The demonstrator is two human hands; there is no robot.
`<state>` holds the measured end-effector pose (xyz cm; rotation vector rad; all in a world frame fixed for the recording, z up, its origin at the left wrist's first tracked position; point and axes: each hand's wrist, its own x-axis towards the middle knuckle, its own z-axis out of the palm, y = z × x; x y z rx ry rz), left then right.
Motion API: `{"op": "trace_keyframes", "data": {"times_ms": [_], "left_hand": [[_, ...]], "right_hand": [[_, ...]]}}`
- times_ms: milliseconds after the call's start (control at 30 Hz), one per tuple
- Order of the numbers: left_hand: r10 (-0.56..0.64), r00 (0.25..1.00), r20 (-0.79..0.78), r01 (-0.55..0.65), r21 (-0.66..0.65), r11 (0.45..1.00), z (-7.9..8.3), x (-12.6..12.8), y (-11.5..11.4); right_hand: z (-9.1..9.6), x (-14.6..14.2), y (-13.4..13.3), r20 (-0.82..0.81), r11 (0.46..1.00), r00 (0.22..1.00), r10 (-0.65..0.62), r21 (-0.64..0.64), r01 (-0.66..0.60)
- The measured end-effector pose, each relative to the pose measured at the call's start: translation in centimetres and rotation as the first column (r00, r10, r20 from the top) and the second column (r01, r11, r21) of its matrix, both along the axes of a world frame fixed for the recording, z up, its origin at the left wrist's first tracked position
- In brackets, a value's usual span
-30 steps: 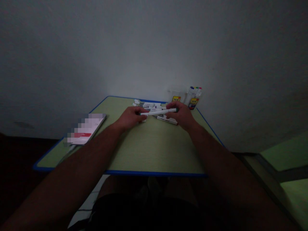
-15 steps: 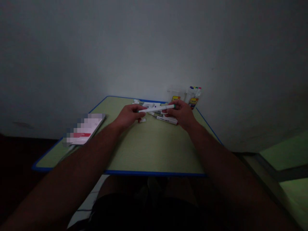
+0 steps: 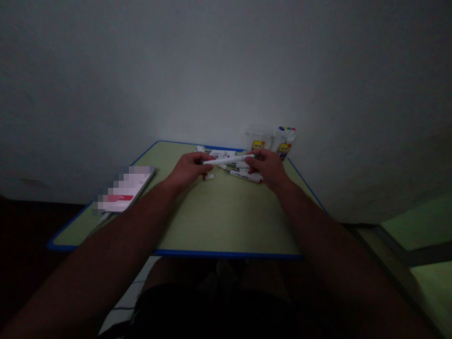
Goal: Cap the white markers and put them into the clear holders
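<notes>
Both hands hold one white marker with green ends (image 3: 228, 160) a little above the far part of a green table (image 3: 219, 216). My left hand (image 3: 189, 170) is closed on the marker's left end. My right hand (image 3: 266, 167) pinches its right end. The marker lies almost level, tilted slightly up to the right. Under it, several more white markers (image 3: 243, 174) lie loose on the tabletop, and a small cap (image 3: 208, 177) rests near my left hand.
Ink bottles with coloured caps (image 3: 284, 141) stand at the table's far right corner against the grey wall. A phone (image 3: 123, 190) lies at the left edge. The table has a blue rim (image 3: 226, 254). Another green surface (image 3: 416, 230) shows at the right.
The marker has risen slightly off the table and both hands have shifted a little toward the far edge. The grip on both ends is unchanged.
</notes>
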<state>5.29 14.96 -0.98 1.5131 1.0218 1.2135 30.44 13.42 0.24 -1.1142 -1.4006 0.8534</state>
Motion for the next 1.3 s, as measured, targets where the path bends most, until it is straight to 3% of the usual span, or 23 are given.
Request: {"op": "trace_keyframes", "data": {"times_ms": [300,667,1300], "left_hand": [[0.016,1.0,0.013,-0.016,0.0,1.0,0.19,0.04,-0.14],[0.02,0.999,0.026,-0.02,0.009,1.0,0.16,0.07,-0.13],[0.024,0.998,0.055,-0.025,0.022,0.999,0.02,-0.03,-0.01]], "right_hand": [[0.38,-0.06,-0.02,-0.159,0.999,0.987,0.02,-0.042,-0.027],[0.0,0.27,0.35,-0.102,0.999,0.995,-0.001,-0.042,-0.003],[0.38,0.03,0.3,-0.158,0.991,0.982,-0.103,-0.098,0.088]]}}
